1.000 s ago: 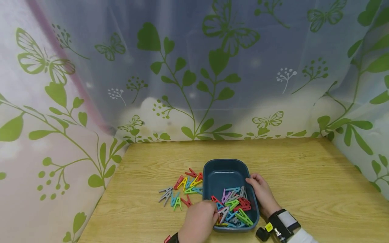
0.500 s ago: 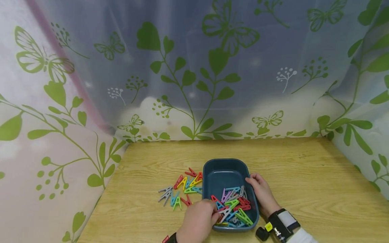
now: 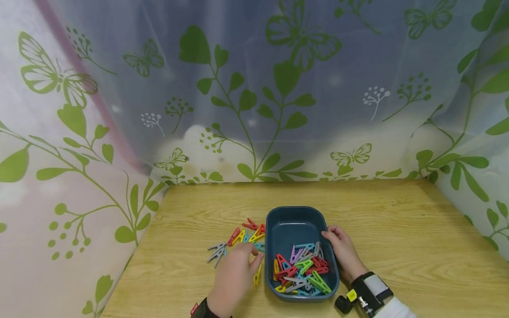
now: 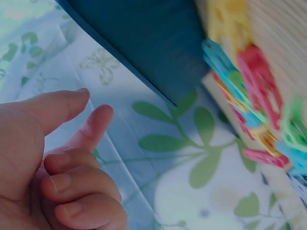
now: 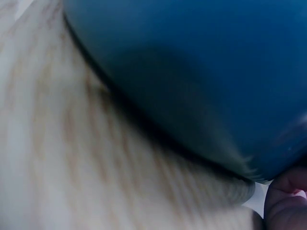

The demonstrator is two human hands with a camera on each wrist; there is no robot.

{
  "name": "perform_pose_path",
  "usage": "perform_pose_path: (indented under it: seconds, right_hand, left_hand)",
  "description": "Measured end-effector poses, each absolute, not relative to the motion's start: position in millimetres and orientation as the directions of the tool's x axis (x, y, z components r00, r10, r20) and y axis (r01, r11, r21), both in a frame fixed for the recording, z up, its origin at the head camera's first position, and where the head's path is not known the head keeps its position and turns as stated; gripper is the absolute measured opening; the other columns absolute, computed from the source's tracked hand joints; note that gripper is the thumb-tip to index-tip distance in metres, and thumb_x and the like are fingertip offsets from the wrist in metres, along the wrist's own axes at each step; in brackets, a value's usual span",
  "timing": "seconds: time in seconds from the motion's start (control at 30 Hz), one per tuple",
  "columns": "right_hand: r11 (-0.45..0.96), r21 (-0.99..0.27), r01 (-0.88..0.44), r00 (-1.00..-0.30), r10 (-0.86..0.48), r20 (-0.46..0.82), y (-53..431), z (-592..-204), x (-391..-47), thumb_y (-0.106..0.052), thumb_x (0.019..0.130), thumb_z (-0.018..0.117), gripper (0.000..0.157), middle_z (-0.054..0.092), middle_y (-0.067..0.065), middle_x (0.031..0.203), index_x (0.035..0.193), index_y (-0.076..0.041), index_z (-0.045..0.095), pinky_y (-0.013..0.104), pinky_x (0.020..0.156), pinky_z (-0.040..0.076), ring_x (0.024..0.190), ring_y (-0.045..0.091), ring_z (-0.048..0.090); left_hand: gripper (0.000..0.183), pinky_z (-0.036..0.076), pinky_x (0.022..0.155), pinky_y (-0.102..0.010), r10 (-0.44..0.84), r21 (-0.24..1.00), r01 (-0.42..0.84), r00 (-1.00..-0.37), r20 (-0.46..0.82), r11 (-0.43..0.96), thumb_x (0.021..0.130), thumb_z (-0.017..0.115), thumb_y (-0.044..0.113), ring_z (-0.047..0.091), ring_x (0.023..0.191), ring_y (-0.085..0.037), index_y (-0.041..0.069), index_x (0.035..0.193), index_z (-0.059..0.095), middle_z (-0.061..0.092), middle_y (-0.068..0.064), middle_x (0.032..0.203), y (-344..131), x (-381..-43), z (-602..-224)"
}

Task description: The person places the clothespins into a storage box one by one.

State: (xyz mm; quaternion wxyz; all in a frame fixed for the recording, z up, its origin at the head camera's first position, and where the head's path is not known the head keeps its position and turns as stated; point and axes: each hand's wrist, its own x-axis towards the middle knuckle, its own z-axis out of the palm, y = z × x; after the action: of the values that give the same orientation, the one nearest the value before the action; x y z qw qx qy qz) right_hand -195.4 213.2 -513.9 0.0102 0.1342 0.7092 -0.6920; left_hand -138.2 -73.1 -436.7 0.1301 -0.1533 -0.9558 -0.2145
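Observation:
A dark blue plastic box [image 3: 294, 227] stands on the table, with a heap of coloured clothespins [image 3: 304, 267] in its near half. My right hand [image 3: 347, 252] grips the box's right side, thumb at the rim; the right wrist view shows the box's blue wall [image 5: 192, 86] close up. Left of the box, my left hand [image 3: 234, 274] hovers over loose clothespins [image 3: 240, 236], hiding some. In the left wrist view, its thumb and index finger [image 4: 93, 127] are apart with nothing between them. A yellow clothespin [image 3: 257, 277] lies between this hand and the box.
The wood-grain table [image 3: 397, 229] runs back to a hanging cloth [image 3: 318, 110] printed with leaves and butterflies. More of this cloth hangs along the left and right sides.
My left hand has left the heap in the box and moved left over the loose clothespins. A grey clothespin that was at its fingertips lies in the heap. My right hand stays put.

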Motion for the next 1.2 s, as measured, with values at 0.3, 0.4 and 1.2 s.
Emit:
perform_pose_path:
  seconds: [0.3, 0.4, 1.2]
  right_hand:
    - [0.004, -0.981, 0.196, -0.966, 0.175, -0.193, 212.9, -513.6, -195.2, -0.024, 0.106, 0.054, 0.017, 0.049, -0.001, 0.097, 0.109, -0.007, 0.049, 0.025, 0.076, 0.042, 0.091, 0.013, 0.049]
    - [0.016, -0.980, 0.198, -0.965, 0.177, -0.192, 213.2, -514.4, -195.9, -0.024, 0.106, 0.053, 0.019, 0.049, 0.000, 0.098, 0.110, -0.006, 0.049, 0.025, 0.077, 0.042, 0.092, 0.014, 0.049]
    - [0.002, -0.980, 0.199, -0.964, 0.183, -0.195, 212.9, -514.6, -195.7, -0.023, 0.105, 0.054, 0.018, 0.050, -0.001, 0.096, 0.110, -0.007, 0.050, 0.025, 0.075, 0.043, 0.089, 0.014, 0.051]
  left_hand:
    - [0.014, 0.035, 0.049, -0.023, 0.215, 0.341, 0.297, -0.942, 0.257, 0.892, 0.089, 0.080, 0.014, 0.044, 0.055, -0.004, 0.013, 0.082, 0.068, 0.059, 0.005, 0.070, -87.9, -148.8, -454.1]
    - [0.008, 0.041, 0.054, -0.026, 0.251, 0.328, 0.307, -0.946, 0.204, 0.893, 0.089, 0.076, 0.009, 0.052, 0.061, -0.007, 0.013, 0.086, 0.070, 0.061, 0.004, 0.074, -90.1, -153.3, -461.4]
    - [0.013, 0.038, 0.054, -0.023, 0.427, 0.283, 0.431, -0.901, 0.076, 0.857, 0.090, 0.069, 0.002, 0.050, 0.063, -0.005, 0.014, 0.088, 0.075, 0.062, 0.005, 0.083, -92.4, -162.2, -479.3]
